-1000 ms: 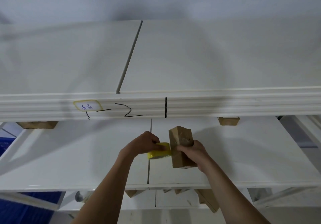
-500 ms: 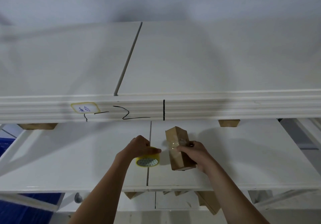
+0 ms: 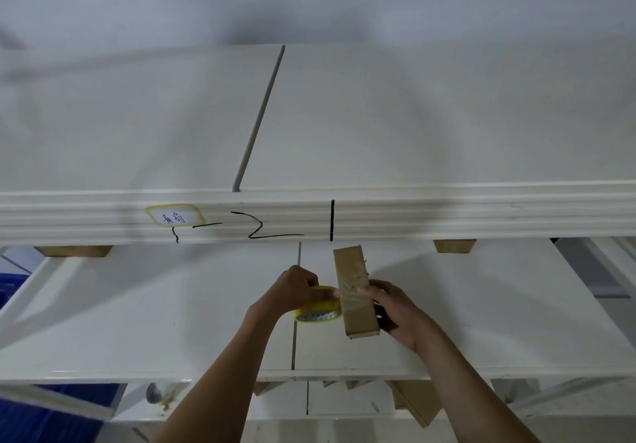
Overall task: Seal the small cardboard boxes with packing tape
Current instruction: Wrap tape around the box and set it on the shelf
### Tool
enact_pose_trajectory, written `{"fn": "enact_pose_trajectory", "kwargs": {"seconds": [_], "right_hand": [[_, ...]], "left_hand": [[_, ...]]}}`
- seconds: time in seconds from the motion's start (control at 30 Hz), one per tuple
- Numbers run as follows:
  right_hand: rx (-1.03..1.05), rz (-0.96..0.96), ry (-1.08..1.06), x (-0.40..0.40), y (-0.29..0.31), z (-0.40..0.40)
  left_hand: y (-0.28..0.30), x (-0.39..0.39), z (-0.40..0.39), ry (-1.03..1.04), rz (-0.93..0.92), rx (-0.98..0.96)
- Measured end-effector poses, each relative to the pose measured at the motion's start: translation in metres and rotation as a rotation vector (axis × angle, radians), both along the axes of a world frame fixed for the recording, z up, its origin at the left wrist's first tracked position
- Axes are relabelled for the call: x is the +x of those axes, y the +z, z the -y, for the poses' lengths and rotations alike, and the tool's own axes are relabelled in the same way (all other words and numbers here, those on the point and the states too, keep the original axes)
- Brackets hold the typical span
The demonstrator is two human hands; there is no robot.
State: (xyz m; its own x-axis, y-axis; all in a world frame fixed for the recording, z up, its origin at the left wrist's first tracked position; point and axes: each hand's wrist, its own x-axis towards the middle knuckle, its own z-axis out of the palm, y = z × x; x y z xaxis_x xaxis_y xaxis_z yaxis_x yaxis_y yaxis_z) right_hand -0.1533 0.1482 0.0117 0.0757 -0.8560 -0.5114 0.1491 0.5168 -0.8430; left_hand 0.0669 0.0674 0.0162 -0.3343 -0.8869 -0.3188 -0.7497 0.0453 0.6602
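Nearest the front edge of the lower shelf board, the two forearms reach in over its middle seam. The right hand holds the small cardboard box clear of the board, long side running away from the person, fingers curled round its right side and the thumb laid across the top face, where clear tape already glistens. Just left of the box and touching it, the left hand grips the yellow tape roll, fingers closed over its rim.

The step in hand looks like wrapping a band of tape round the box's middle. To do it well, I judge the roll should stay tight against the cardboard so the strip pulls taut, with the thumb pinning the laid end (slack here means wrinkles). Turning the box with the right hand while the roll feeds would likely keep the band square to the edges.

Beyond, the upper shelf edge carries a yellow-rimmed label and black marker strokes.
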Motion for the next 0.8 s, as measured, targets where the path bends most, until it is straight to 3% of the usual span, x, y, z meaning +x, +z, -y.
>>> {"fn": "enact_pose_trajectory", "kwargs": {"seconds": [0.13,0.3,0.6,0.8], "right_hand": [[-0.006,0.063,0.018,0.003,0.002,-0.002],[-0.037,-0.162,0.125,0.007,0.009,-0.005],[0.01,-0.334,-0.004,0.03,0.011,0.0],[0.066,-0.361,-0.068,0.019,0.012,0.005]], "left_hand": [[0.004,-0.001,0.001,0.002,-0.02,-0.026],[-0.005,0.005,0.002,0.044,0.004,-0.101],[-0.002,-0.011,0.001,-0.052,0.167,-0.171],[0.001,0.004,0.002,-0.181,0.081,-0.058]]}}
